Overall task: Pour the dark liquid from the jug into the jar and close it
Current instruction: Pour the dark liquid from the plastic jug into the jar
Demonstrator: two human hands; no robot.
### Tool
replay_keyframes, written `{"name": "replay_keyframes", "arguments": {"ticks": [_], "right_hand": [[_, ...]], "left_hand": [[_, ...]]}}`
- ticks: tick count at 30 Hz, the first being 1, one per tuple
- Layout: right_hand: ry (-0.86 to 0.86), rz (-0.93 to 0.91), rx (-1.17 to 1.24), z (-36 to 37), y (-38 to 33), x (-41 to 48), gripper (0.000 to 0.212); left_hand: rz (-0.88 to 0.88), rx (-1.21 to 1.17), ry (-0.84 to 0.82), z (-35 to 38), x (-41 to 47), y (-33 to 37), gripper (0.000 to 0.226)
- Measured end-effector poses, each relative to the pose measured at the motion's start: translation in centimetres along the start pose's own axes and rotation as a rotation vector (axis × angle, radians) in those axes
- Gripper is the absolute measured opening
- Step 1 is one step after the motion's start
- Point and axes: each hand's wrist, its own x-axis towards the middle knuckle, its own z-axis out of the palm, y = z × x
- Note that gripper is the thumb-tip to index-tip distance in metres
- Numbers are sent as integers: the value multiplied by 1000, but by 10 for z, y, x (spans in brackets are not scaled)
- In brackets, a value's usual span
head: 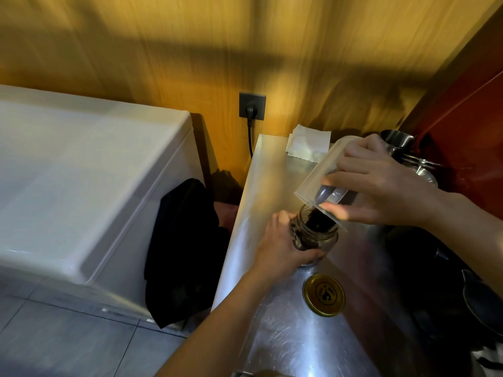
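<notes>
A clear plastic jug is tipped steeply, bottom up, with its rim resting over the mouth of a small glass jar. Dark liquid shows in the jar's neck and body. My right hand grips the jug around its side from the right. My left hand is wrapped around the jar's left side, holding it upright on the steel counter. The jar's gold lid lies flat on the counter just in front of the jar, apart from both hands.
White folded paper lies at the counter's far end. Steel cups and pots stand at the back right, dark cookware at the right edge. A white chest appliance and black cloth sit left of the counter.
</notes>
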Motion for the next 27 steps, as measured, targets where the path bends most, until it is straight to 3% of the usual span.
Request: {"name": "replay_keyframes", "arguments": {"ticks": [27], "right_hand": [[31, -98, -55, -3, -3, -5, 33]], "left_hand": [[-17, 25, -2, 1, -1, 1, 71]]}}
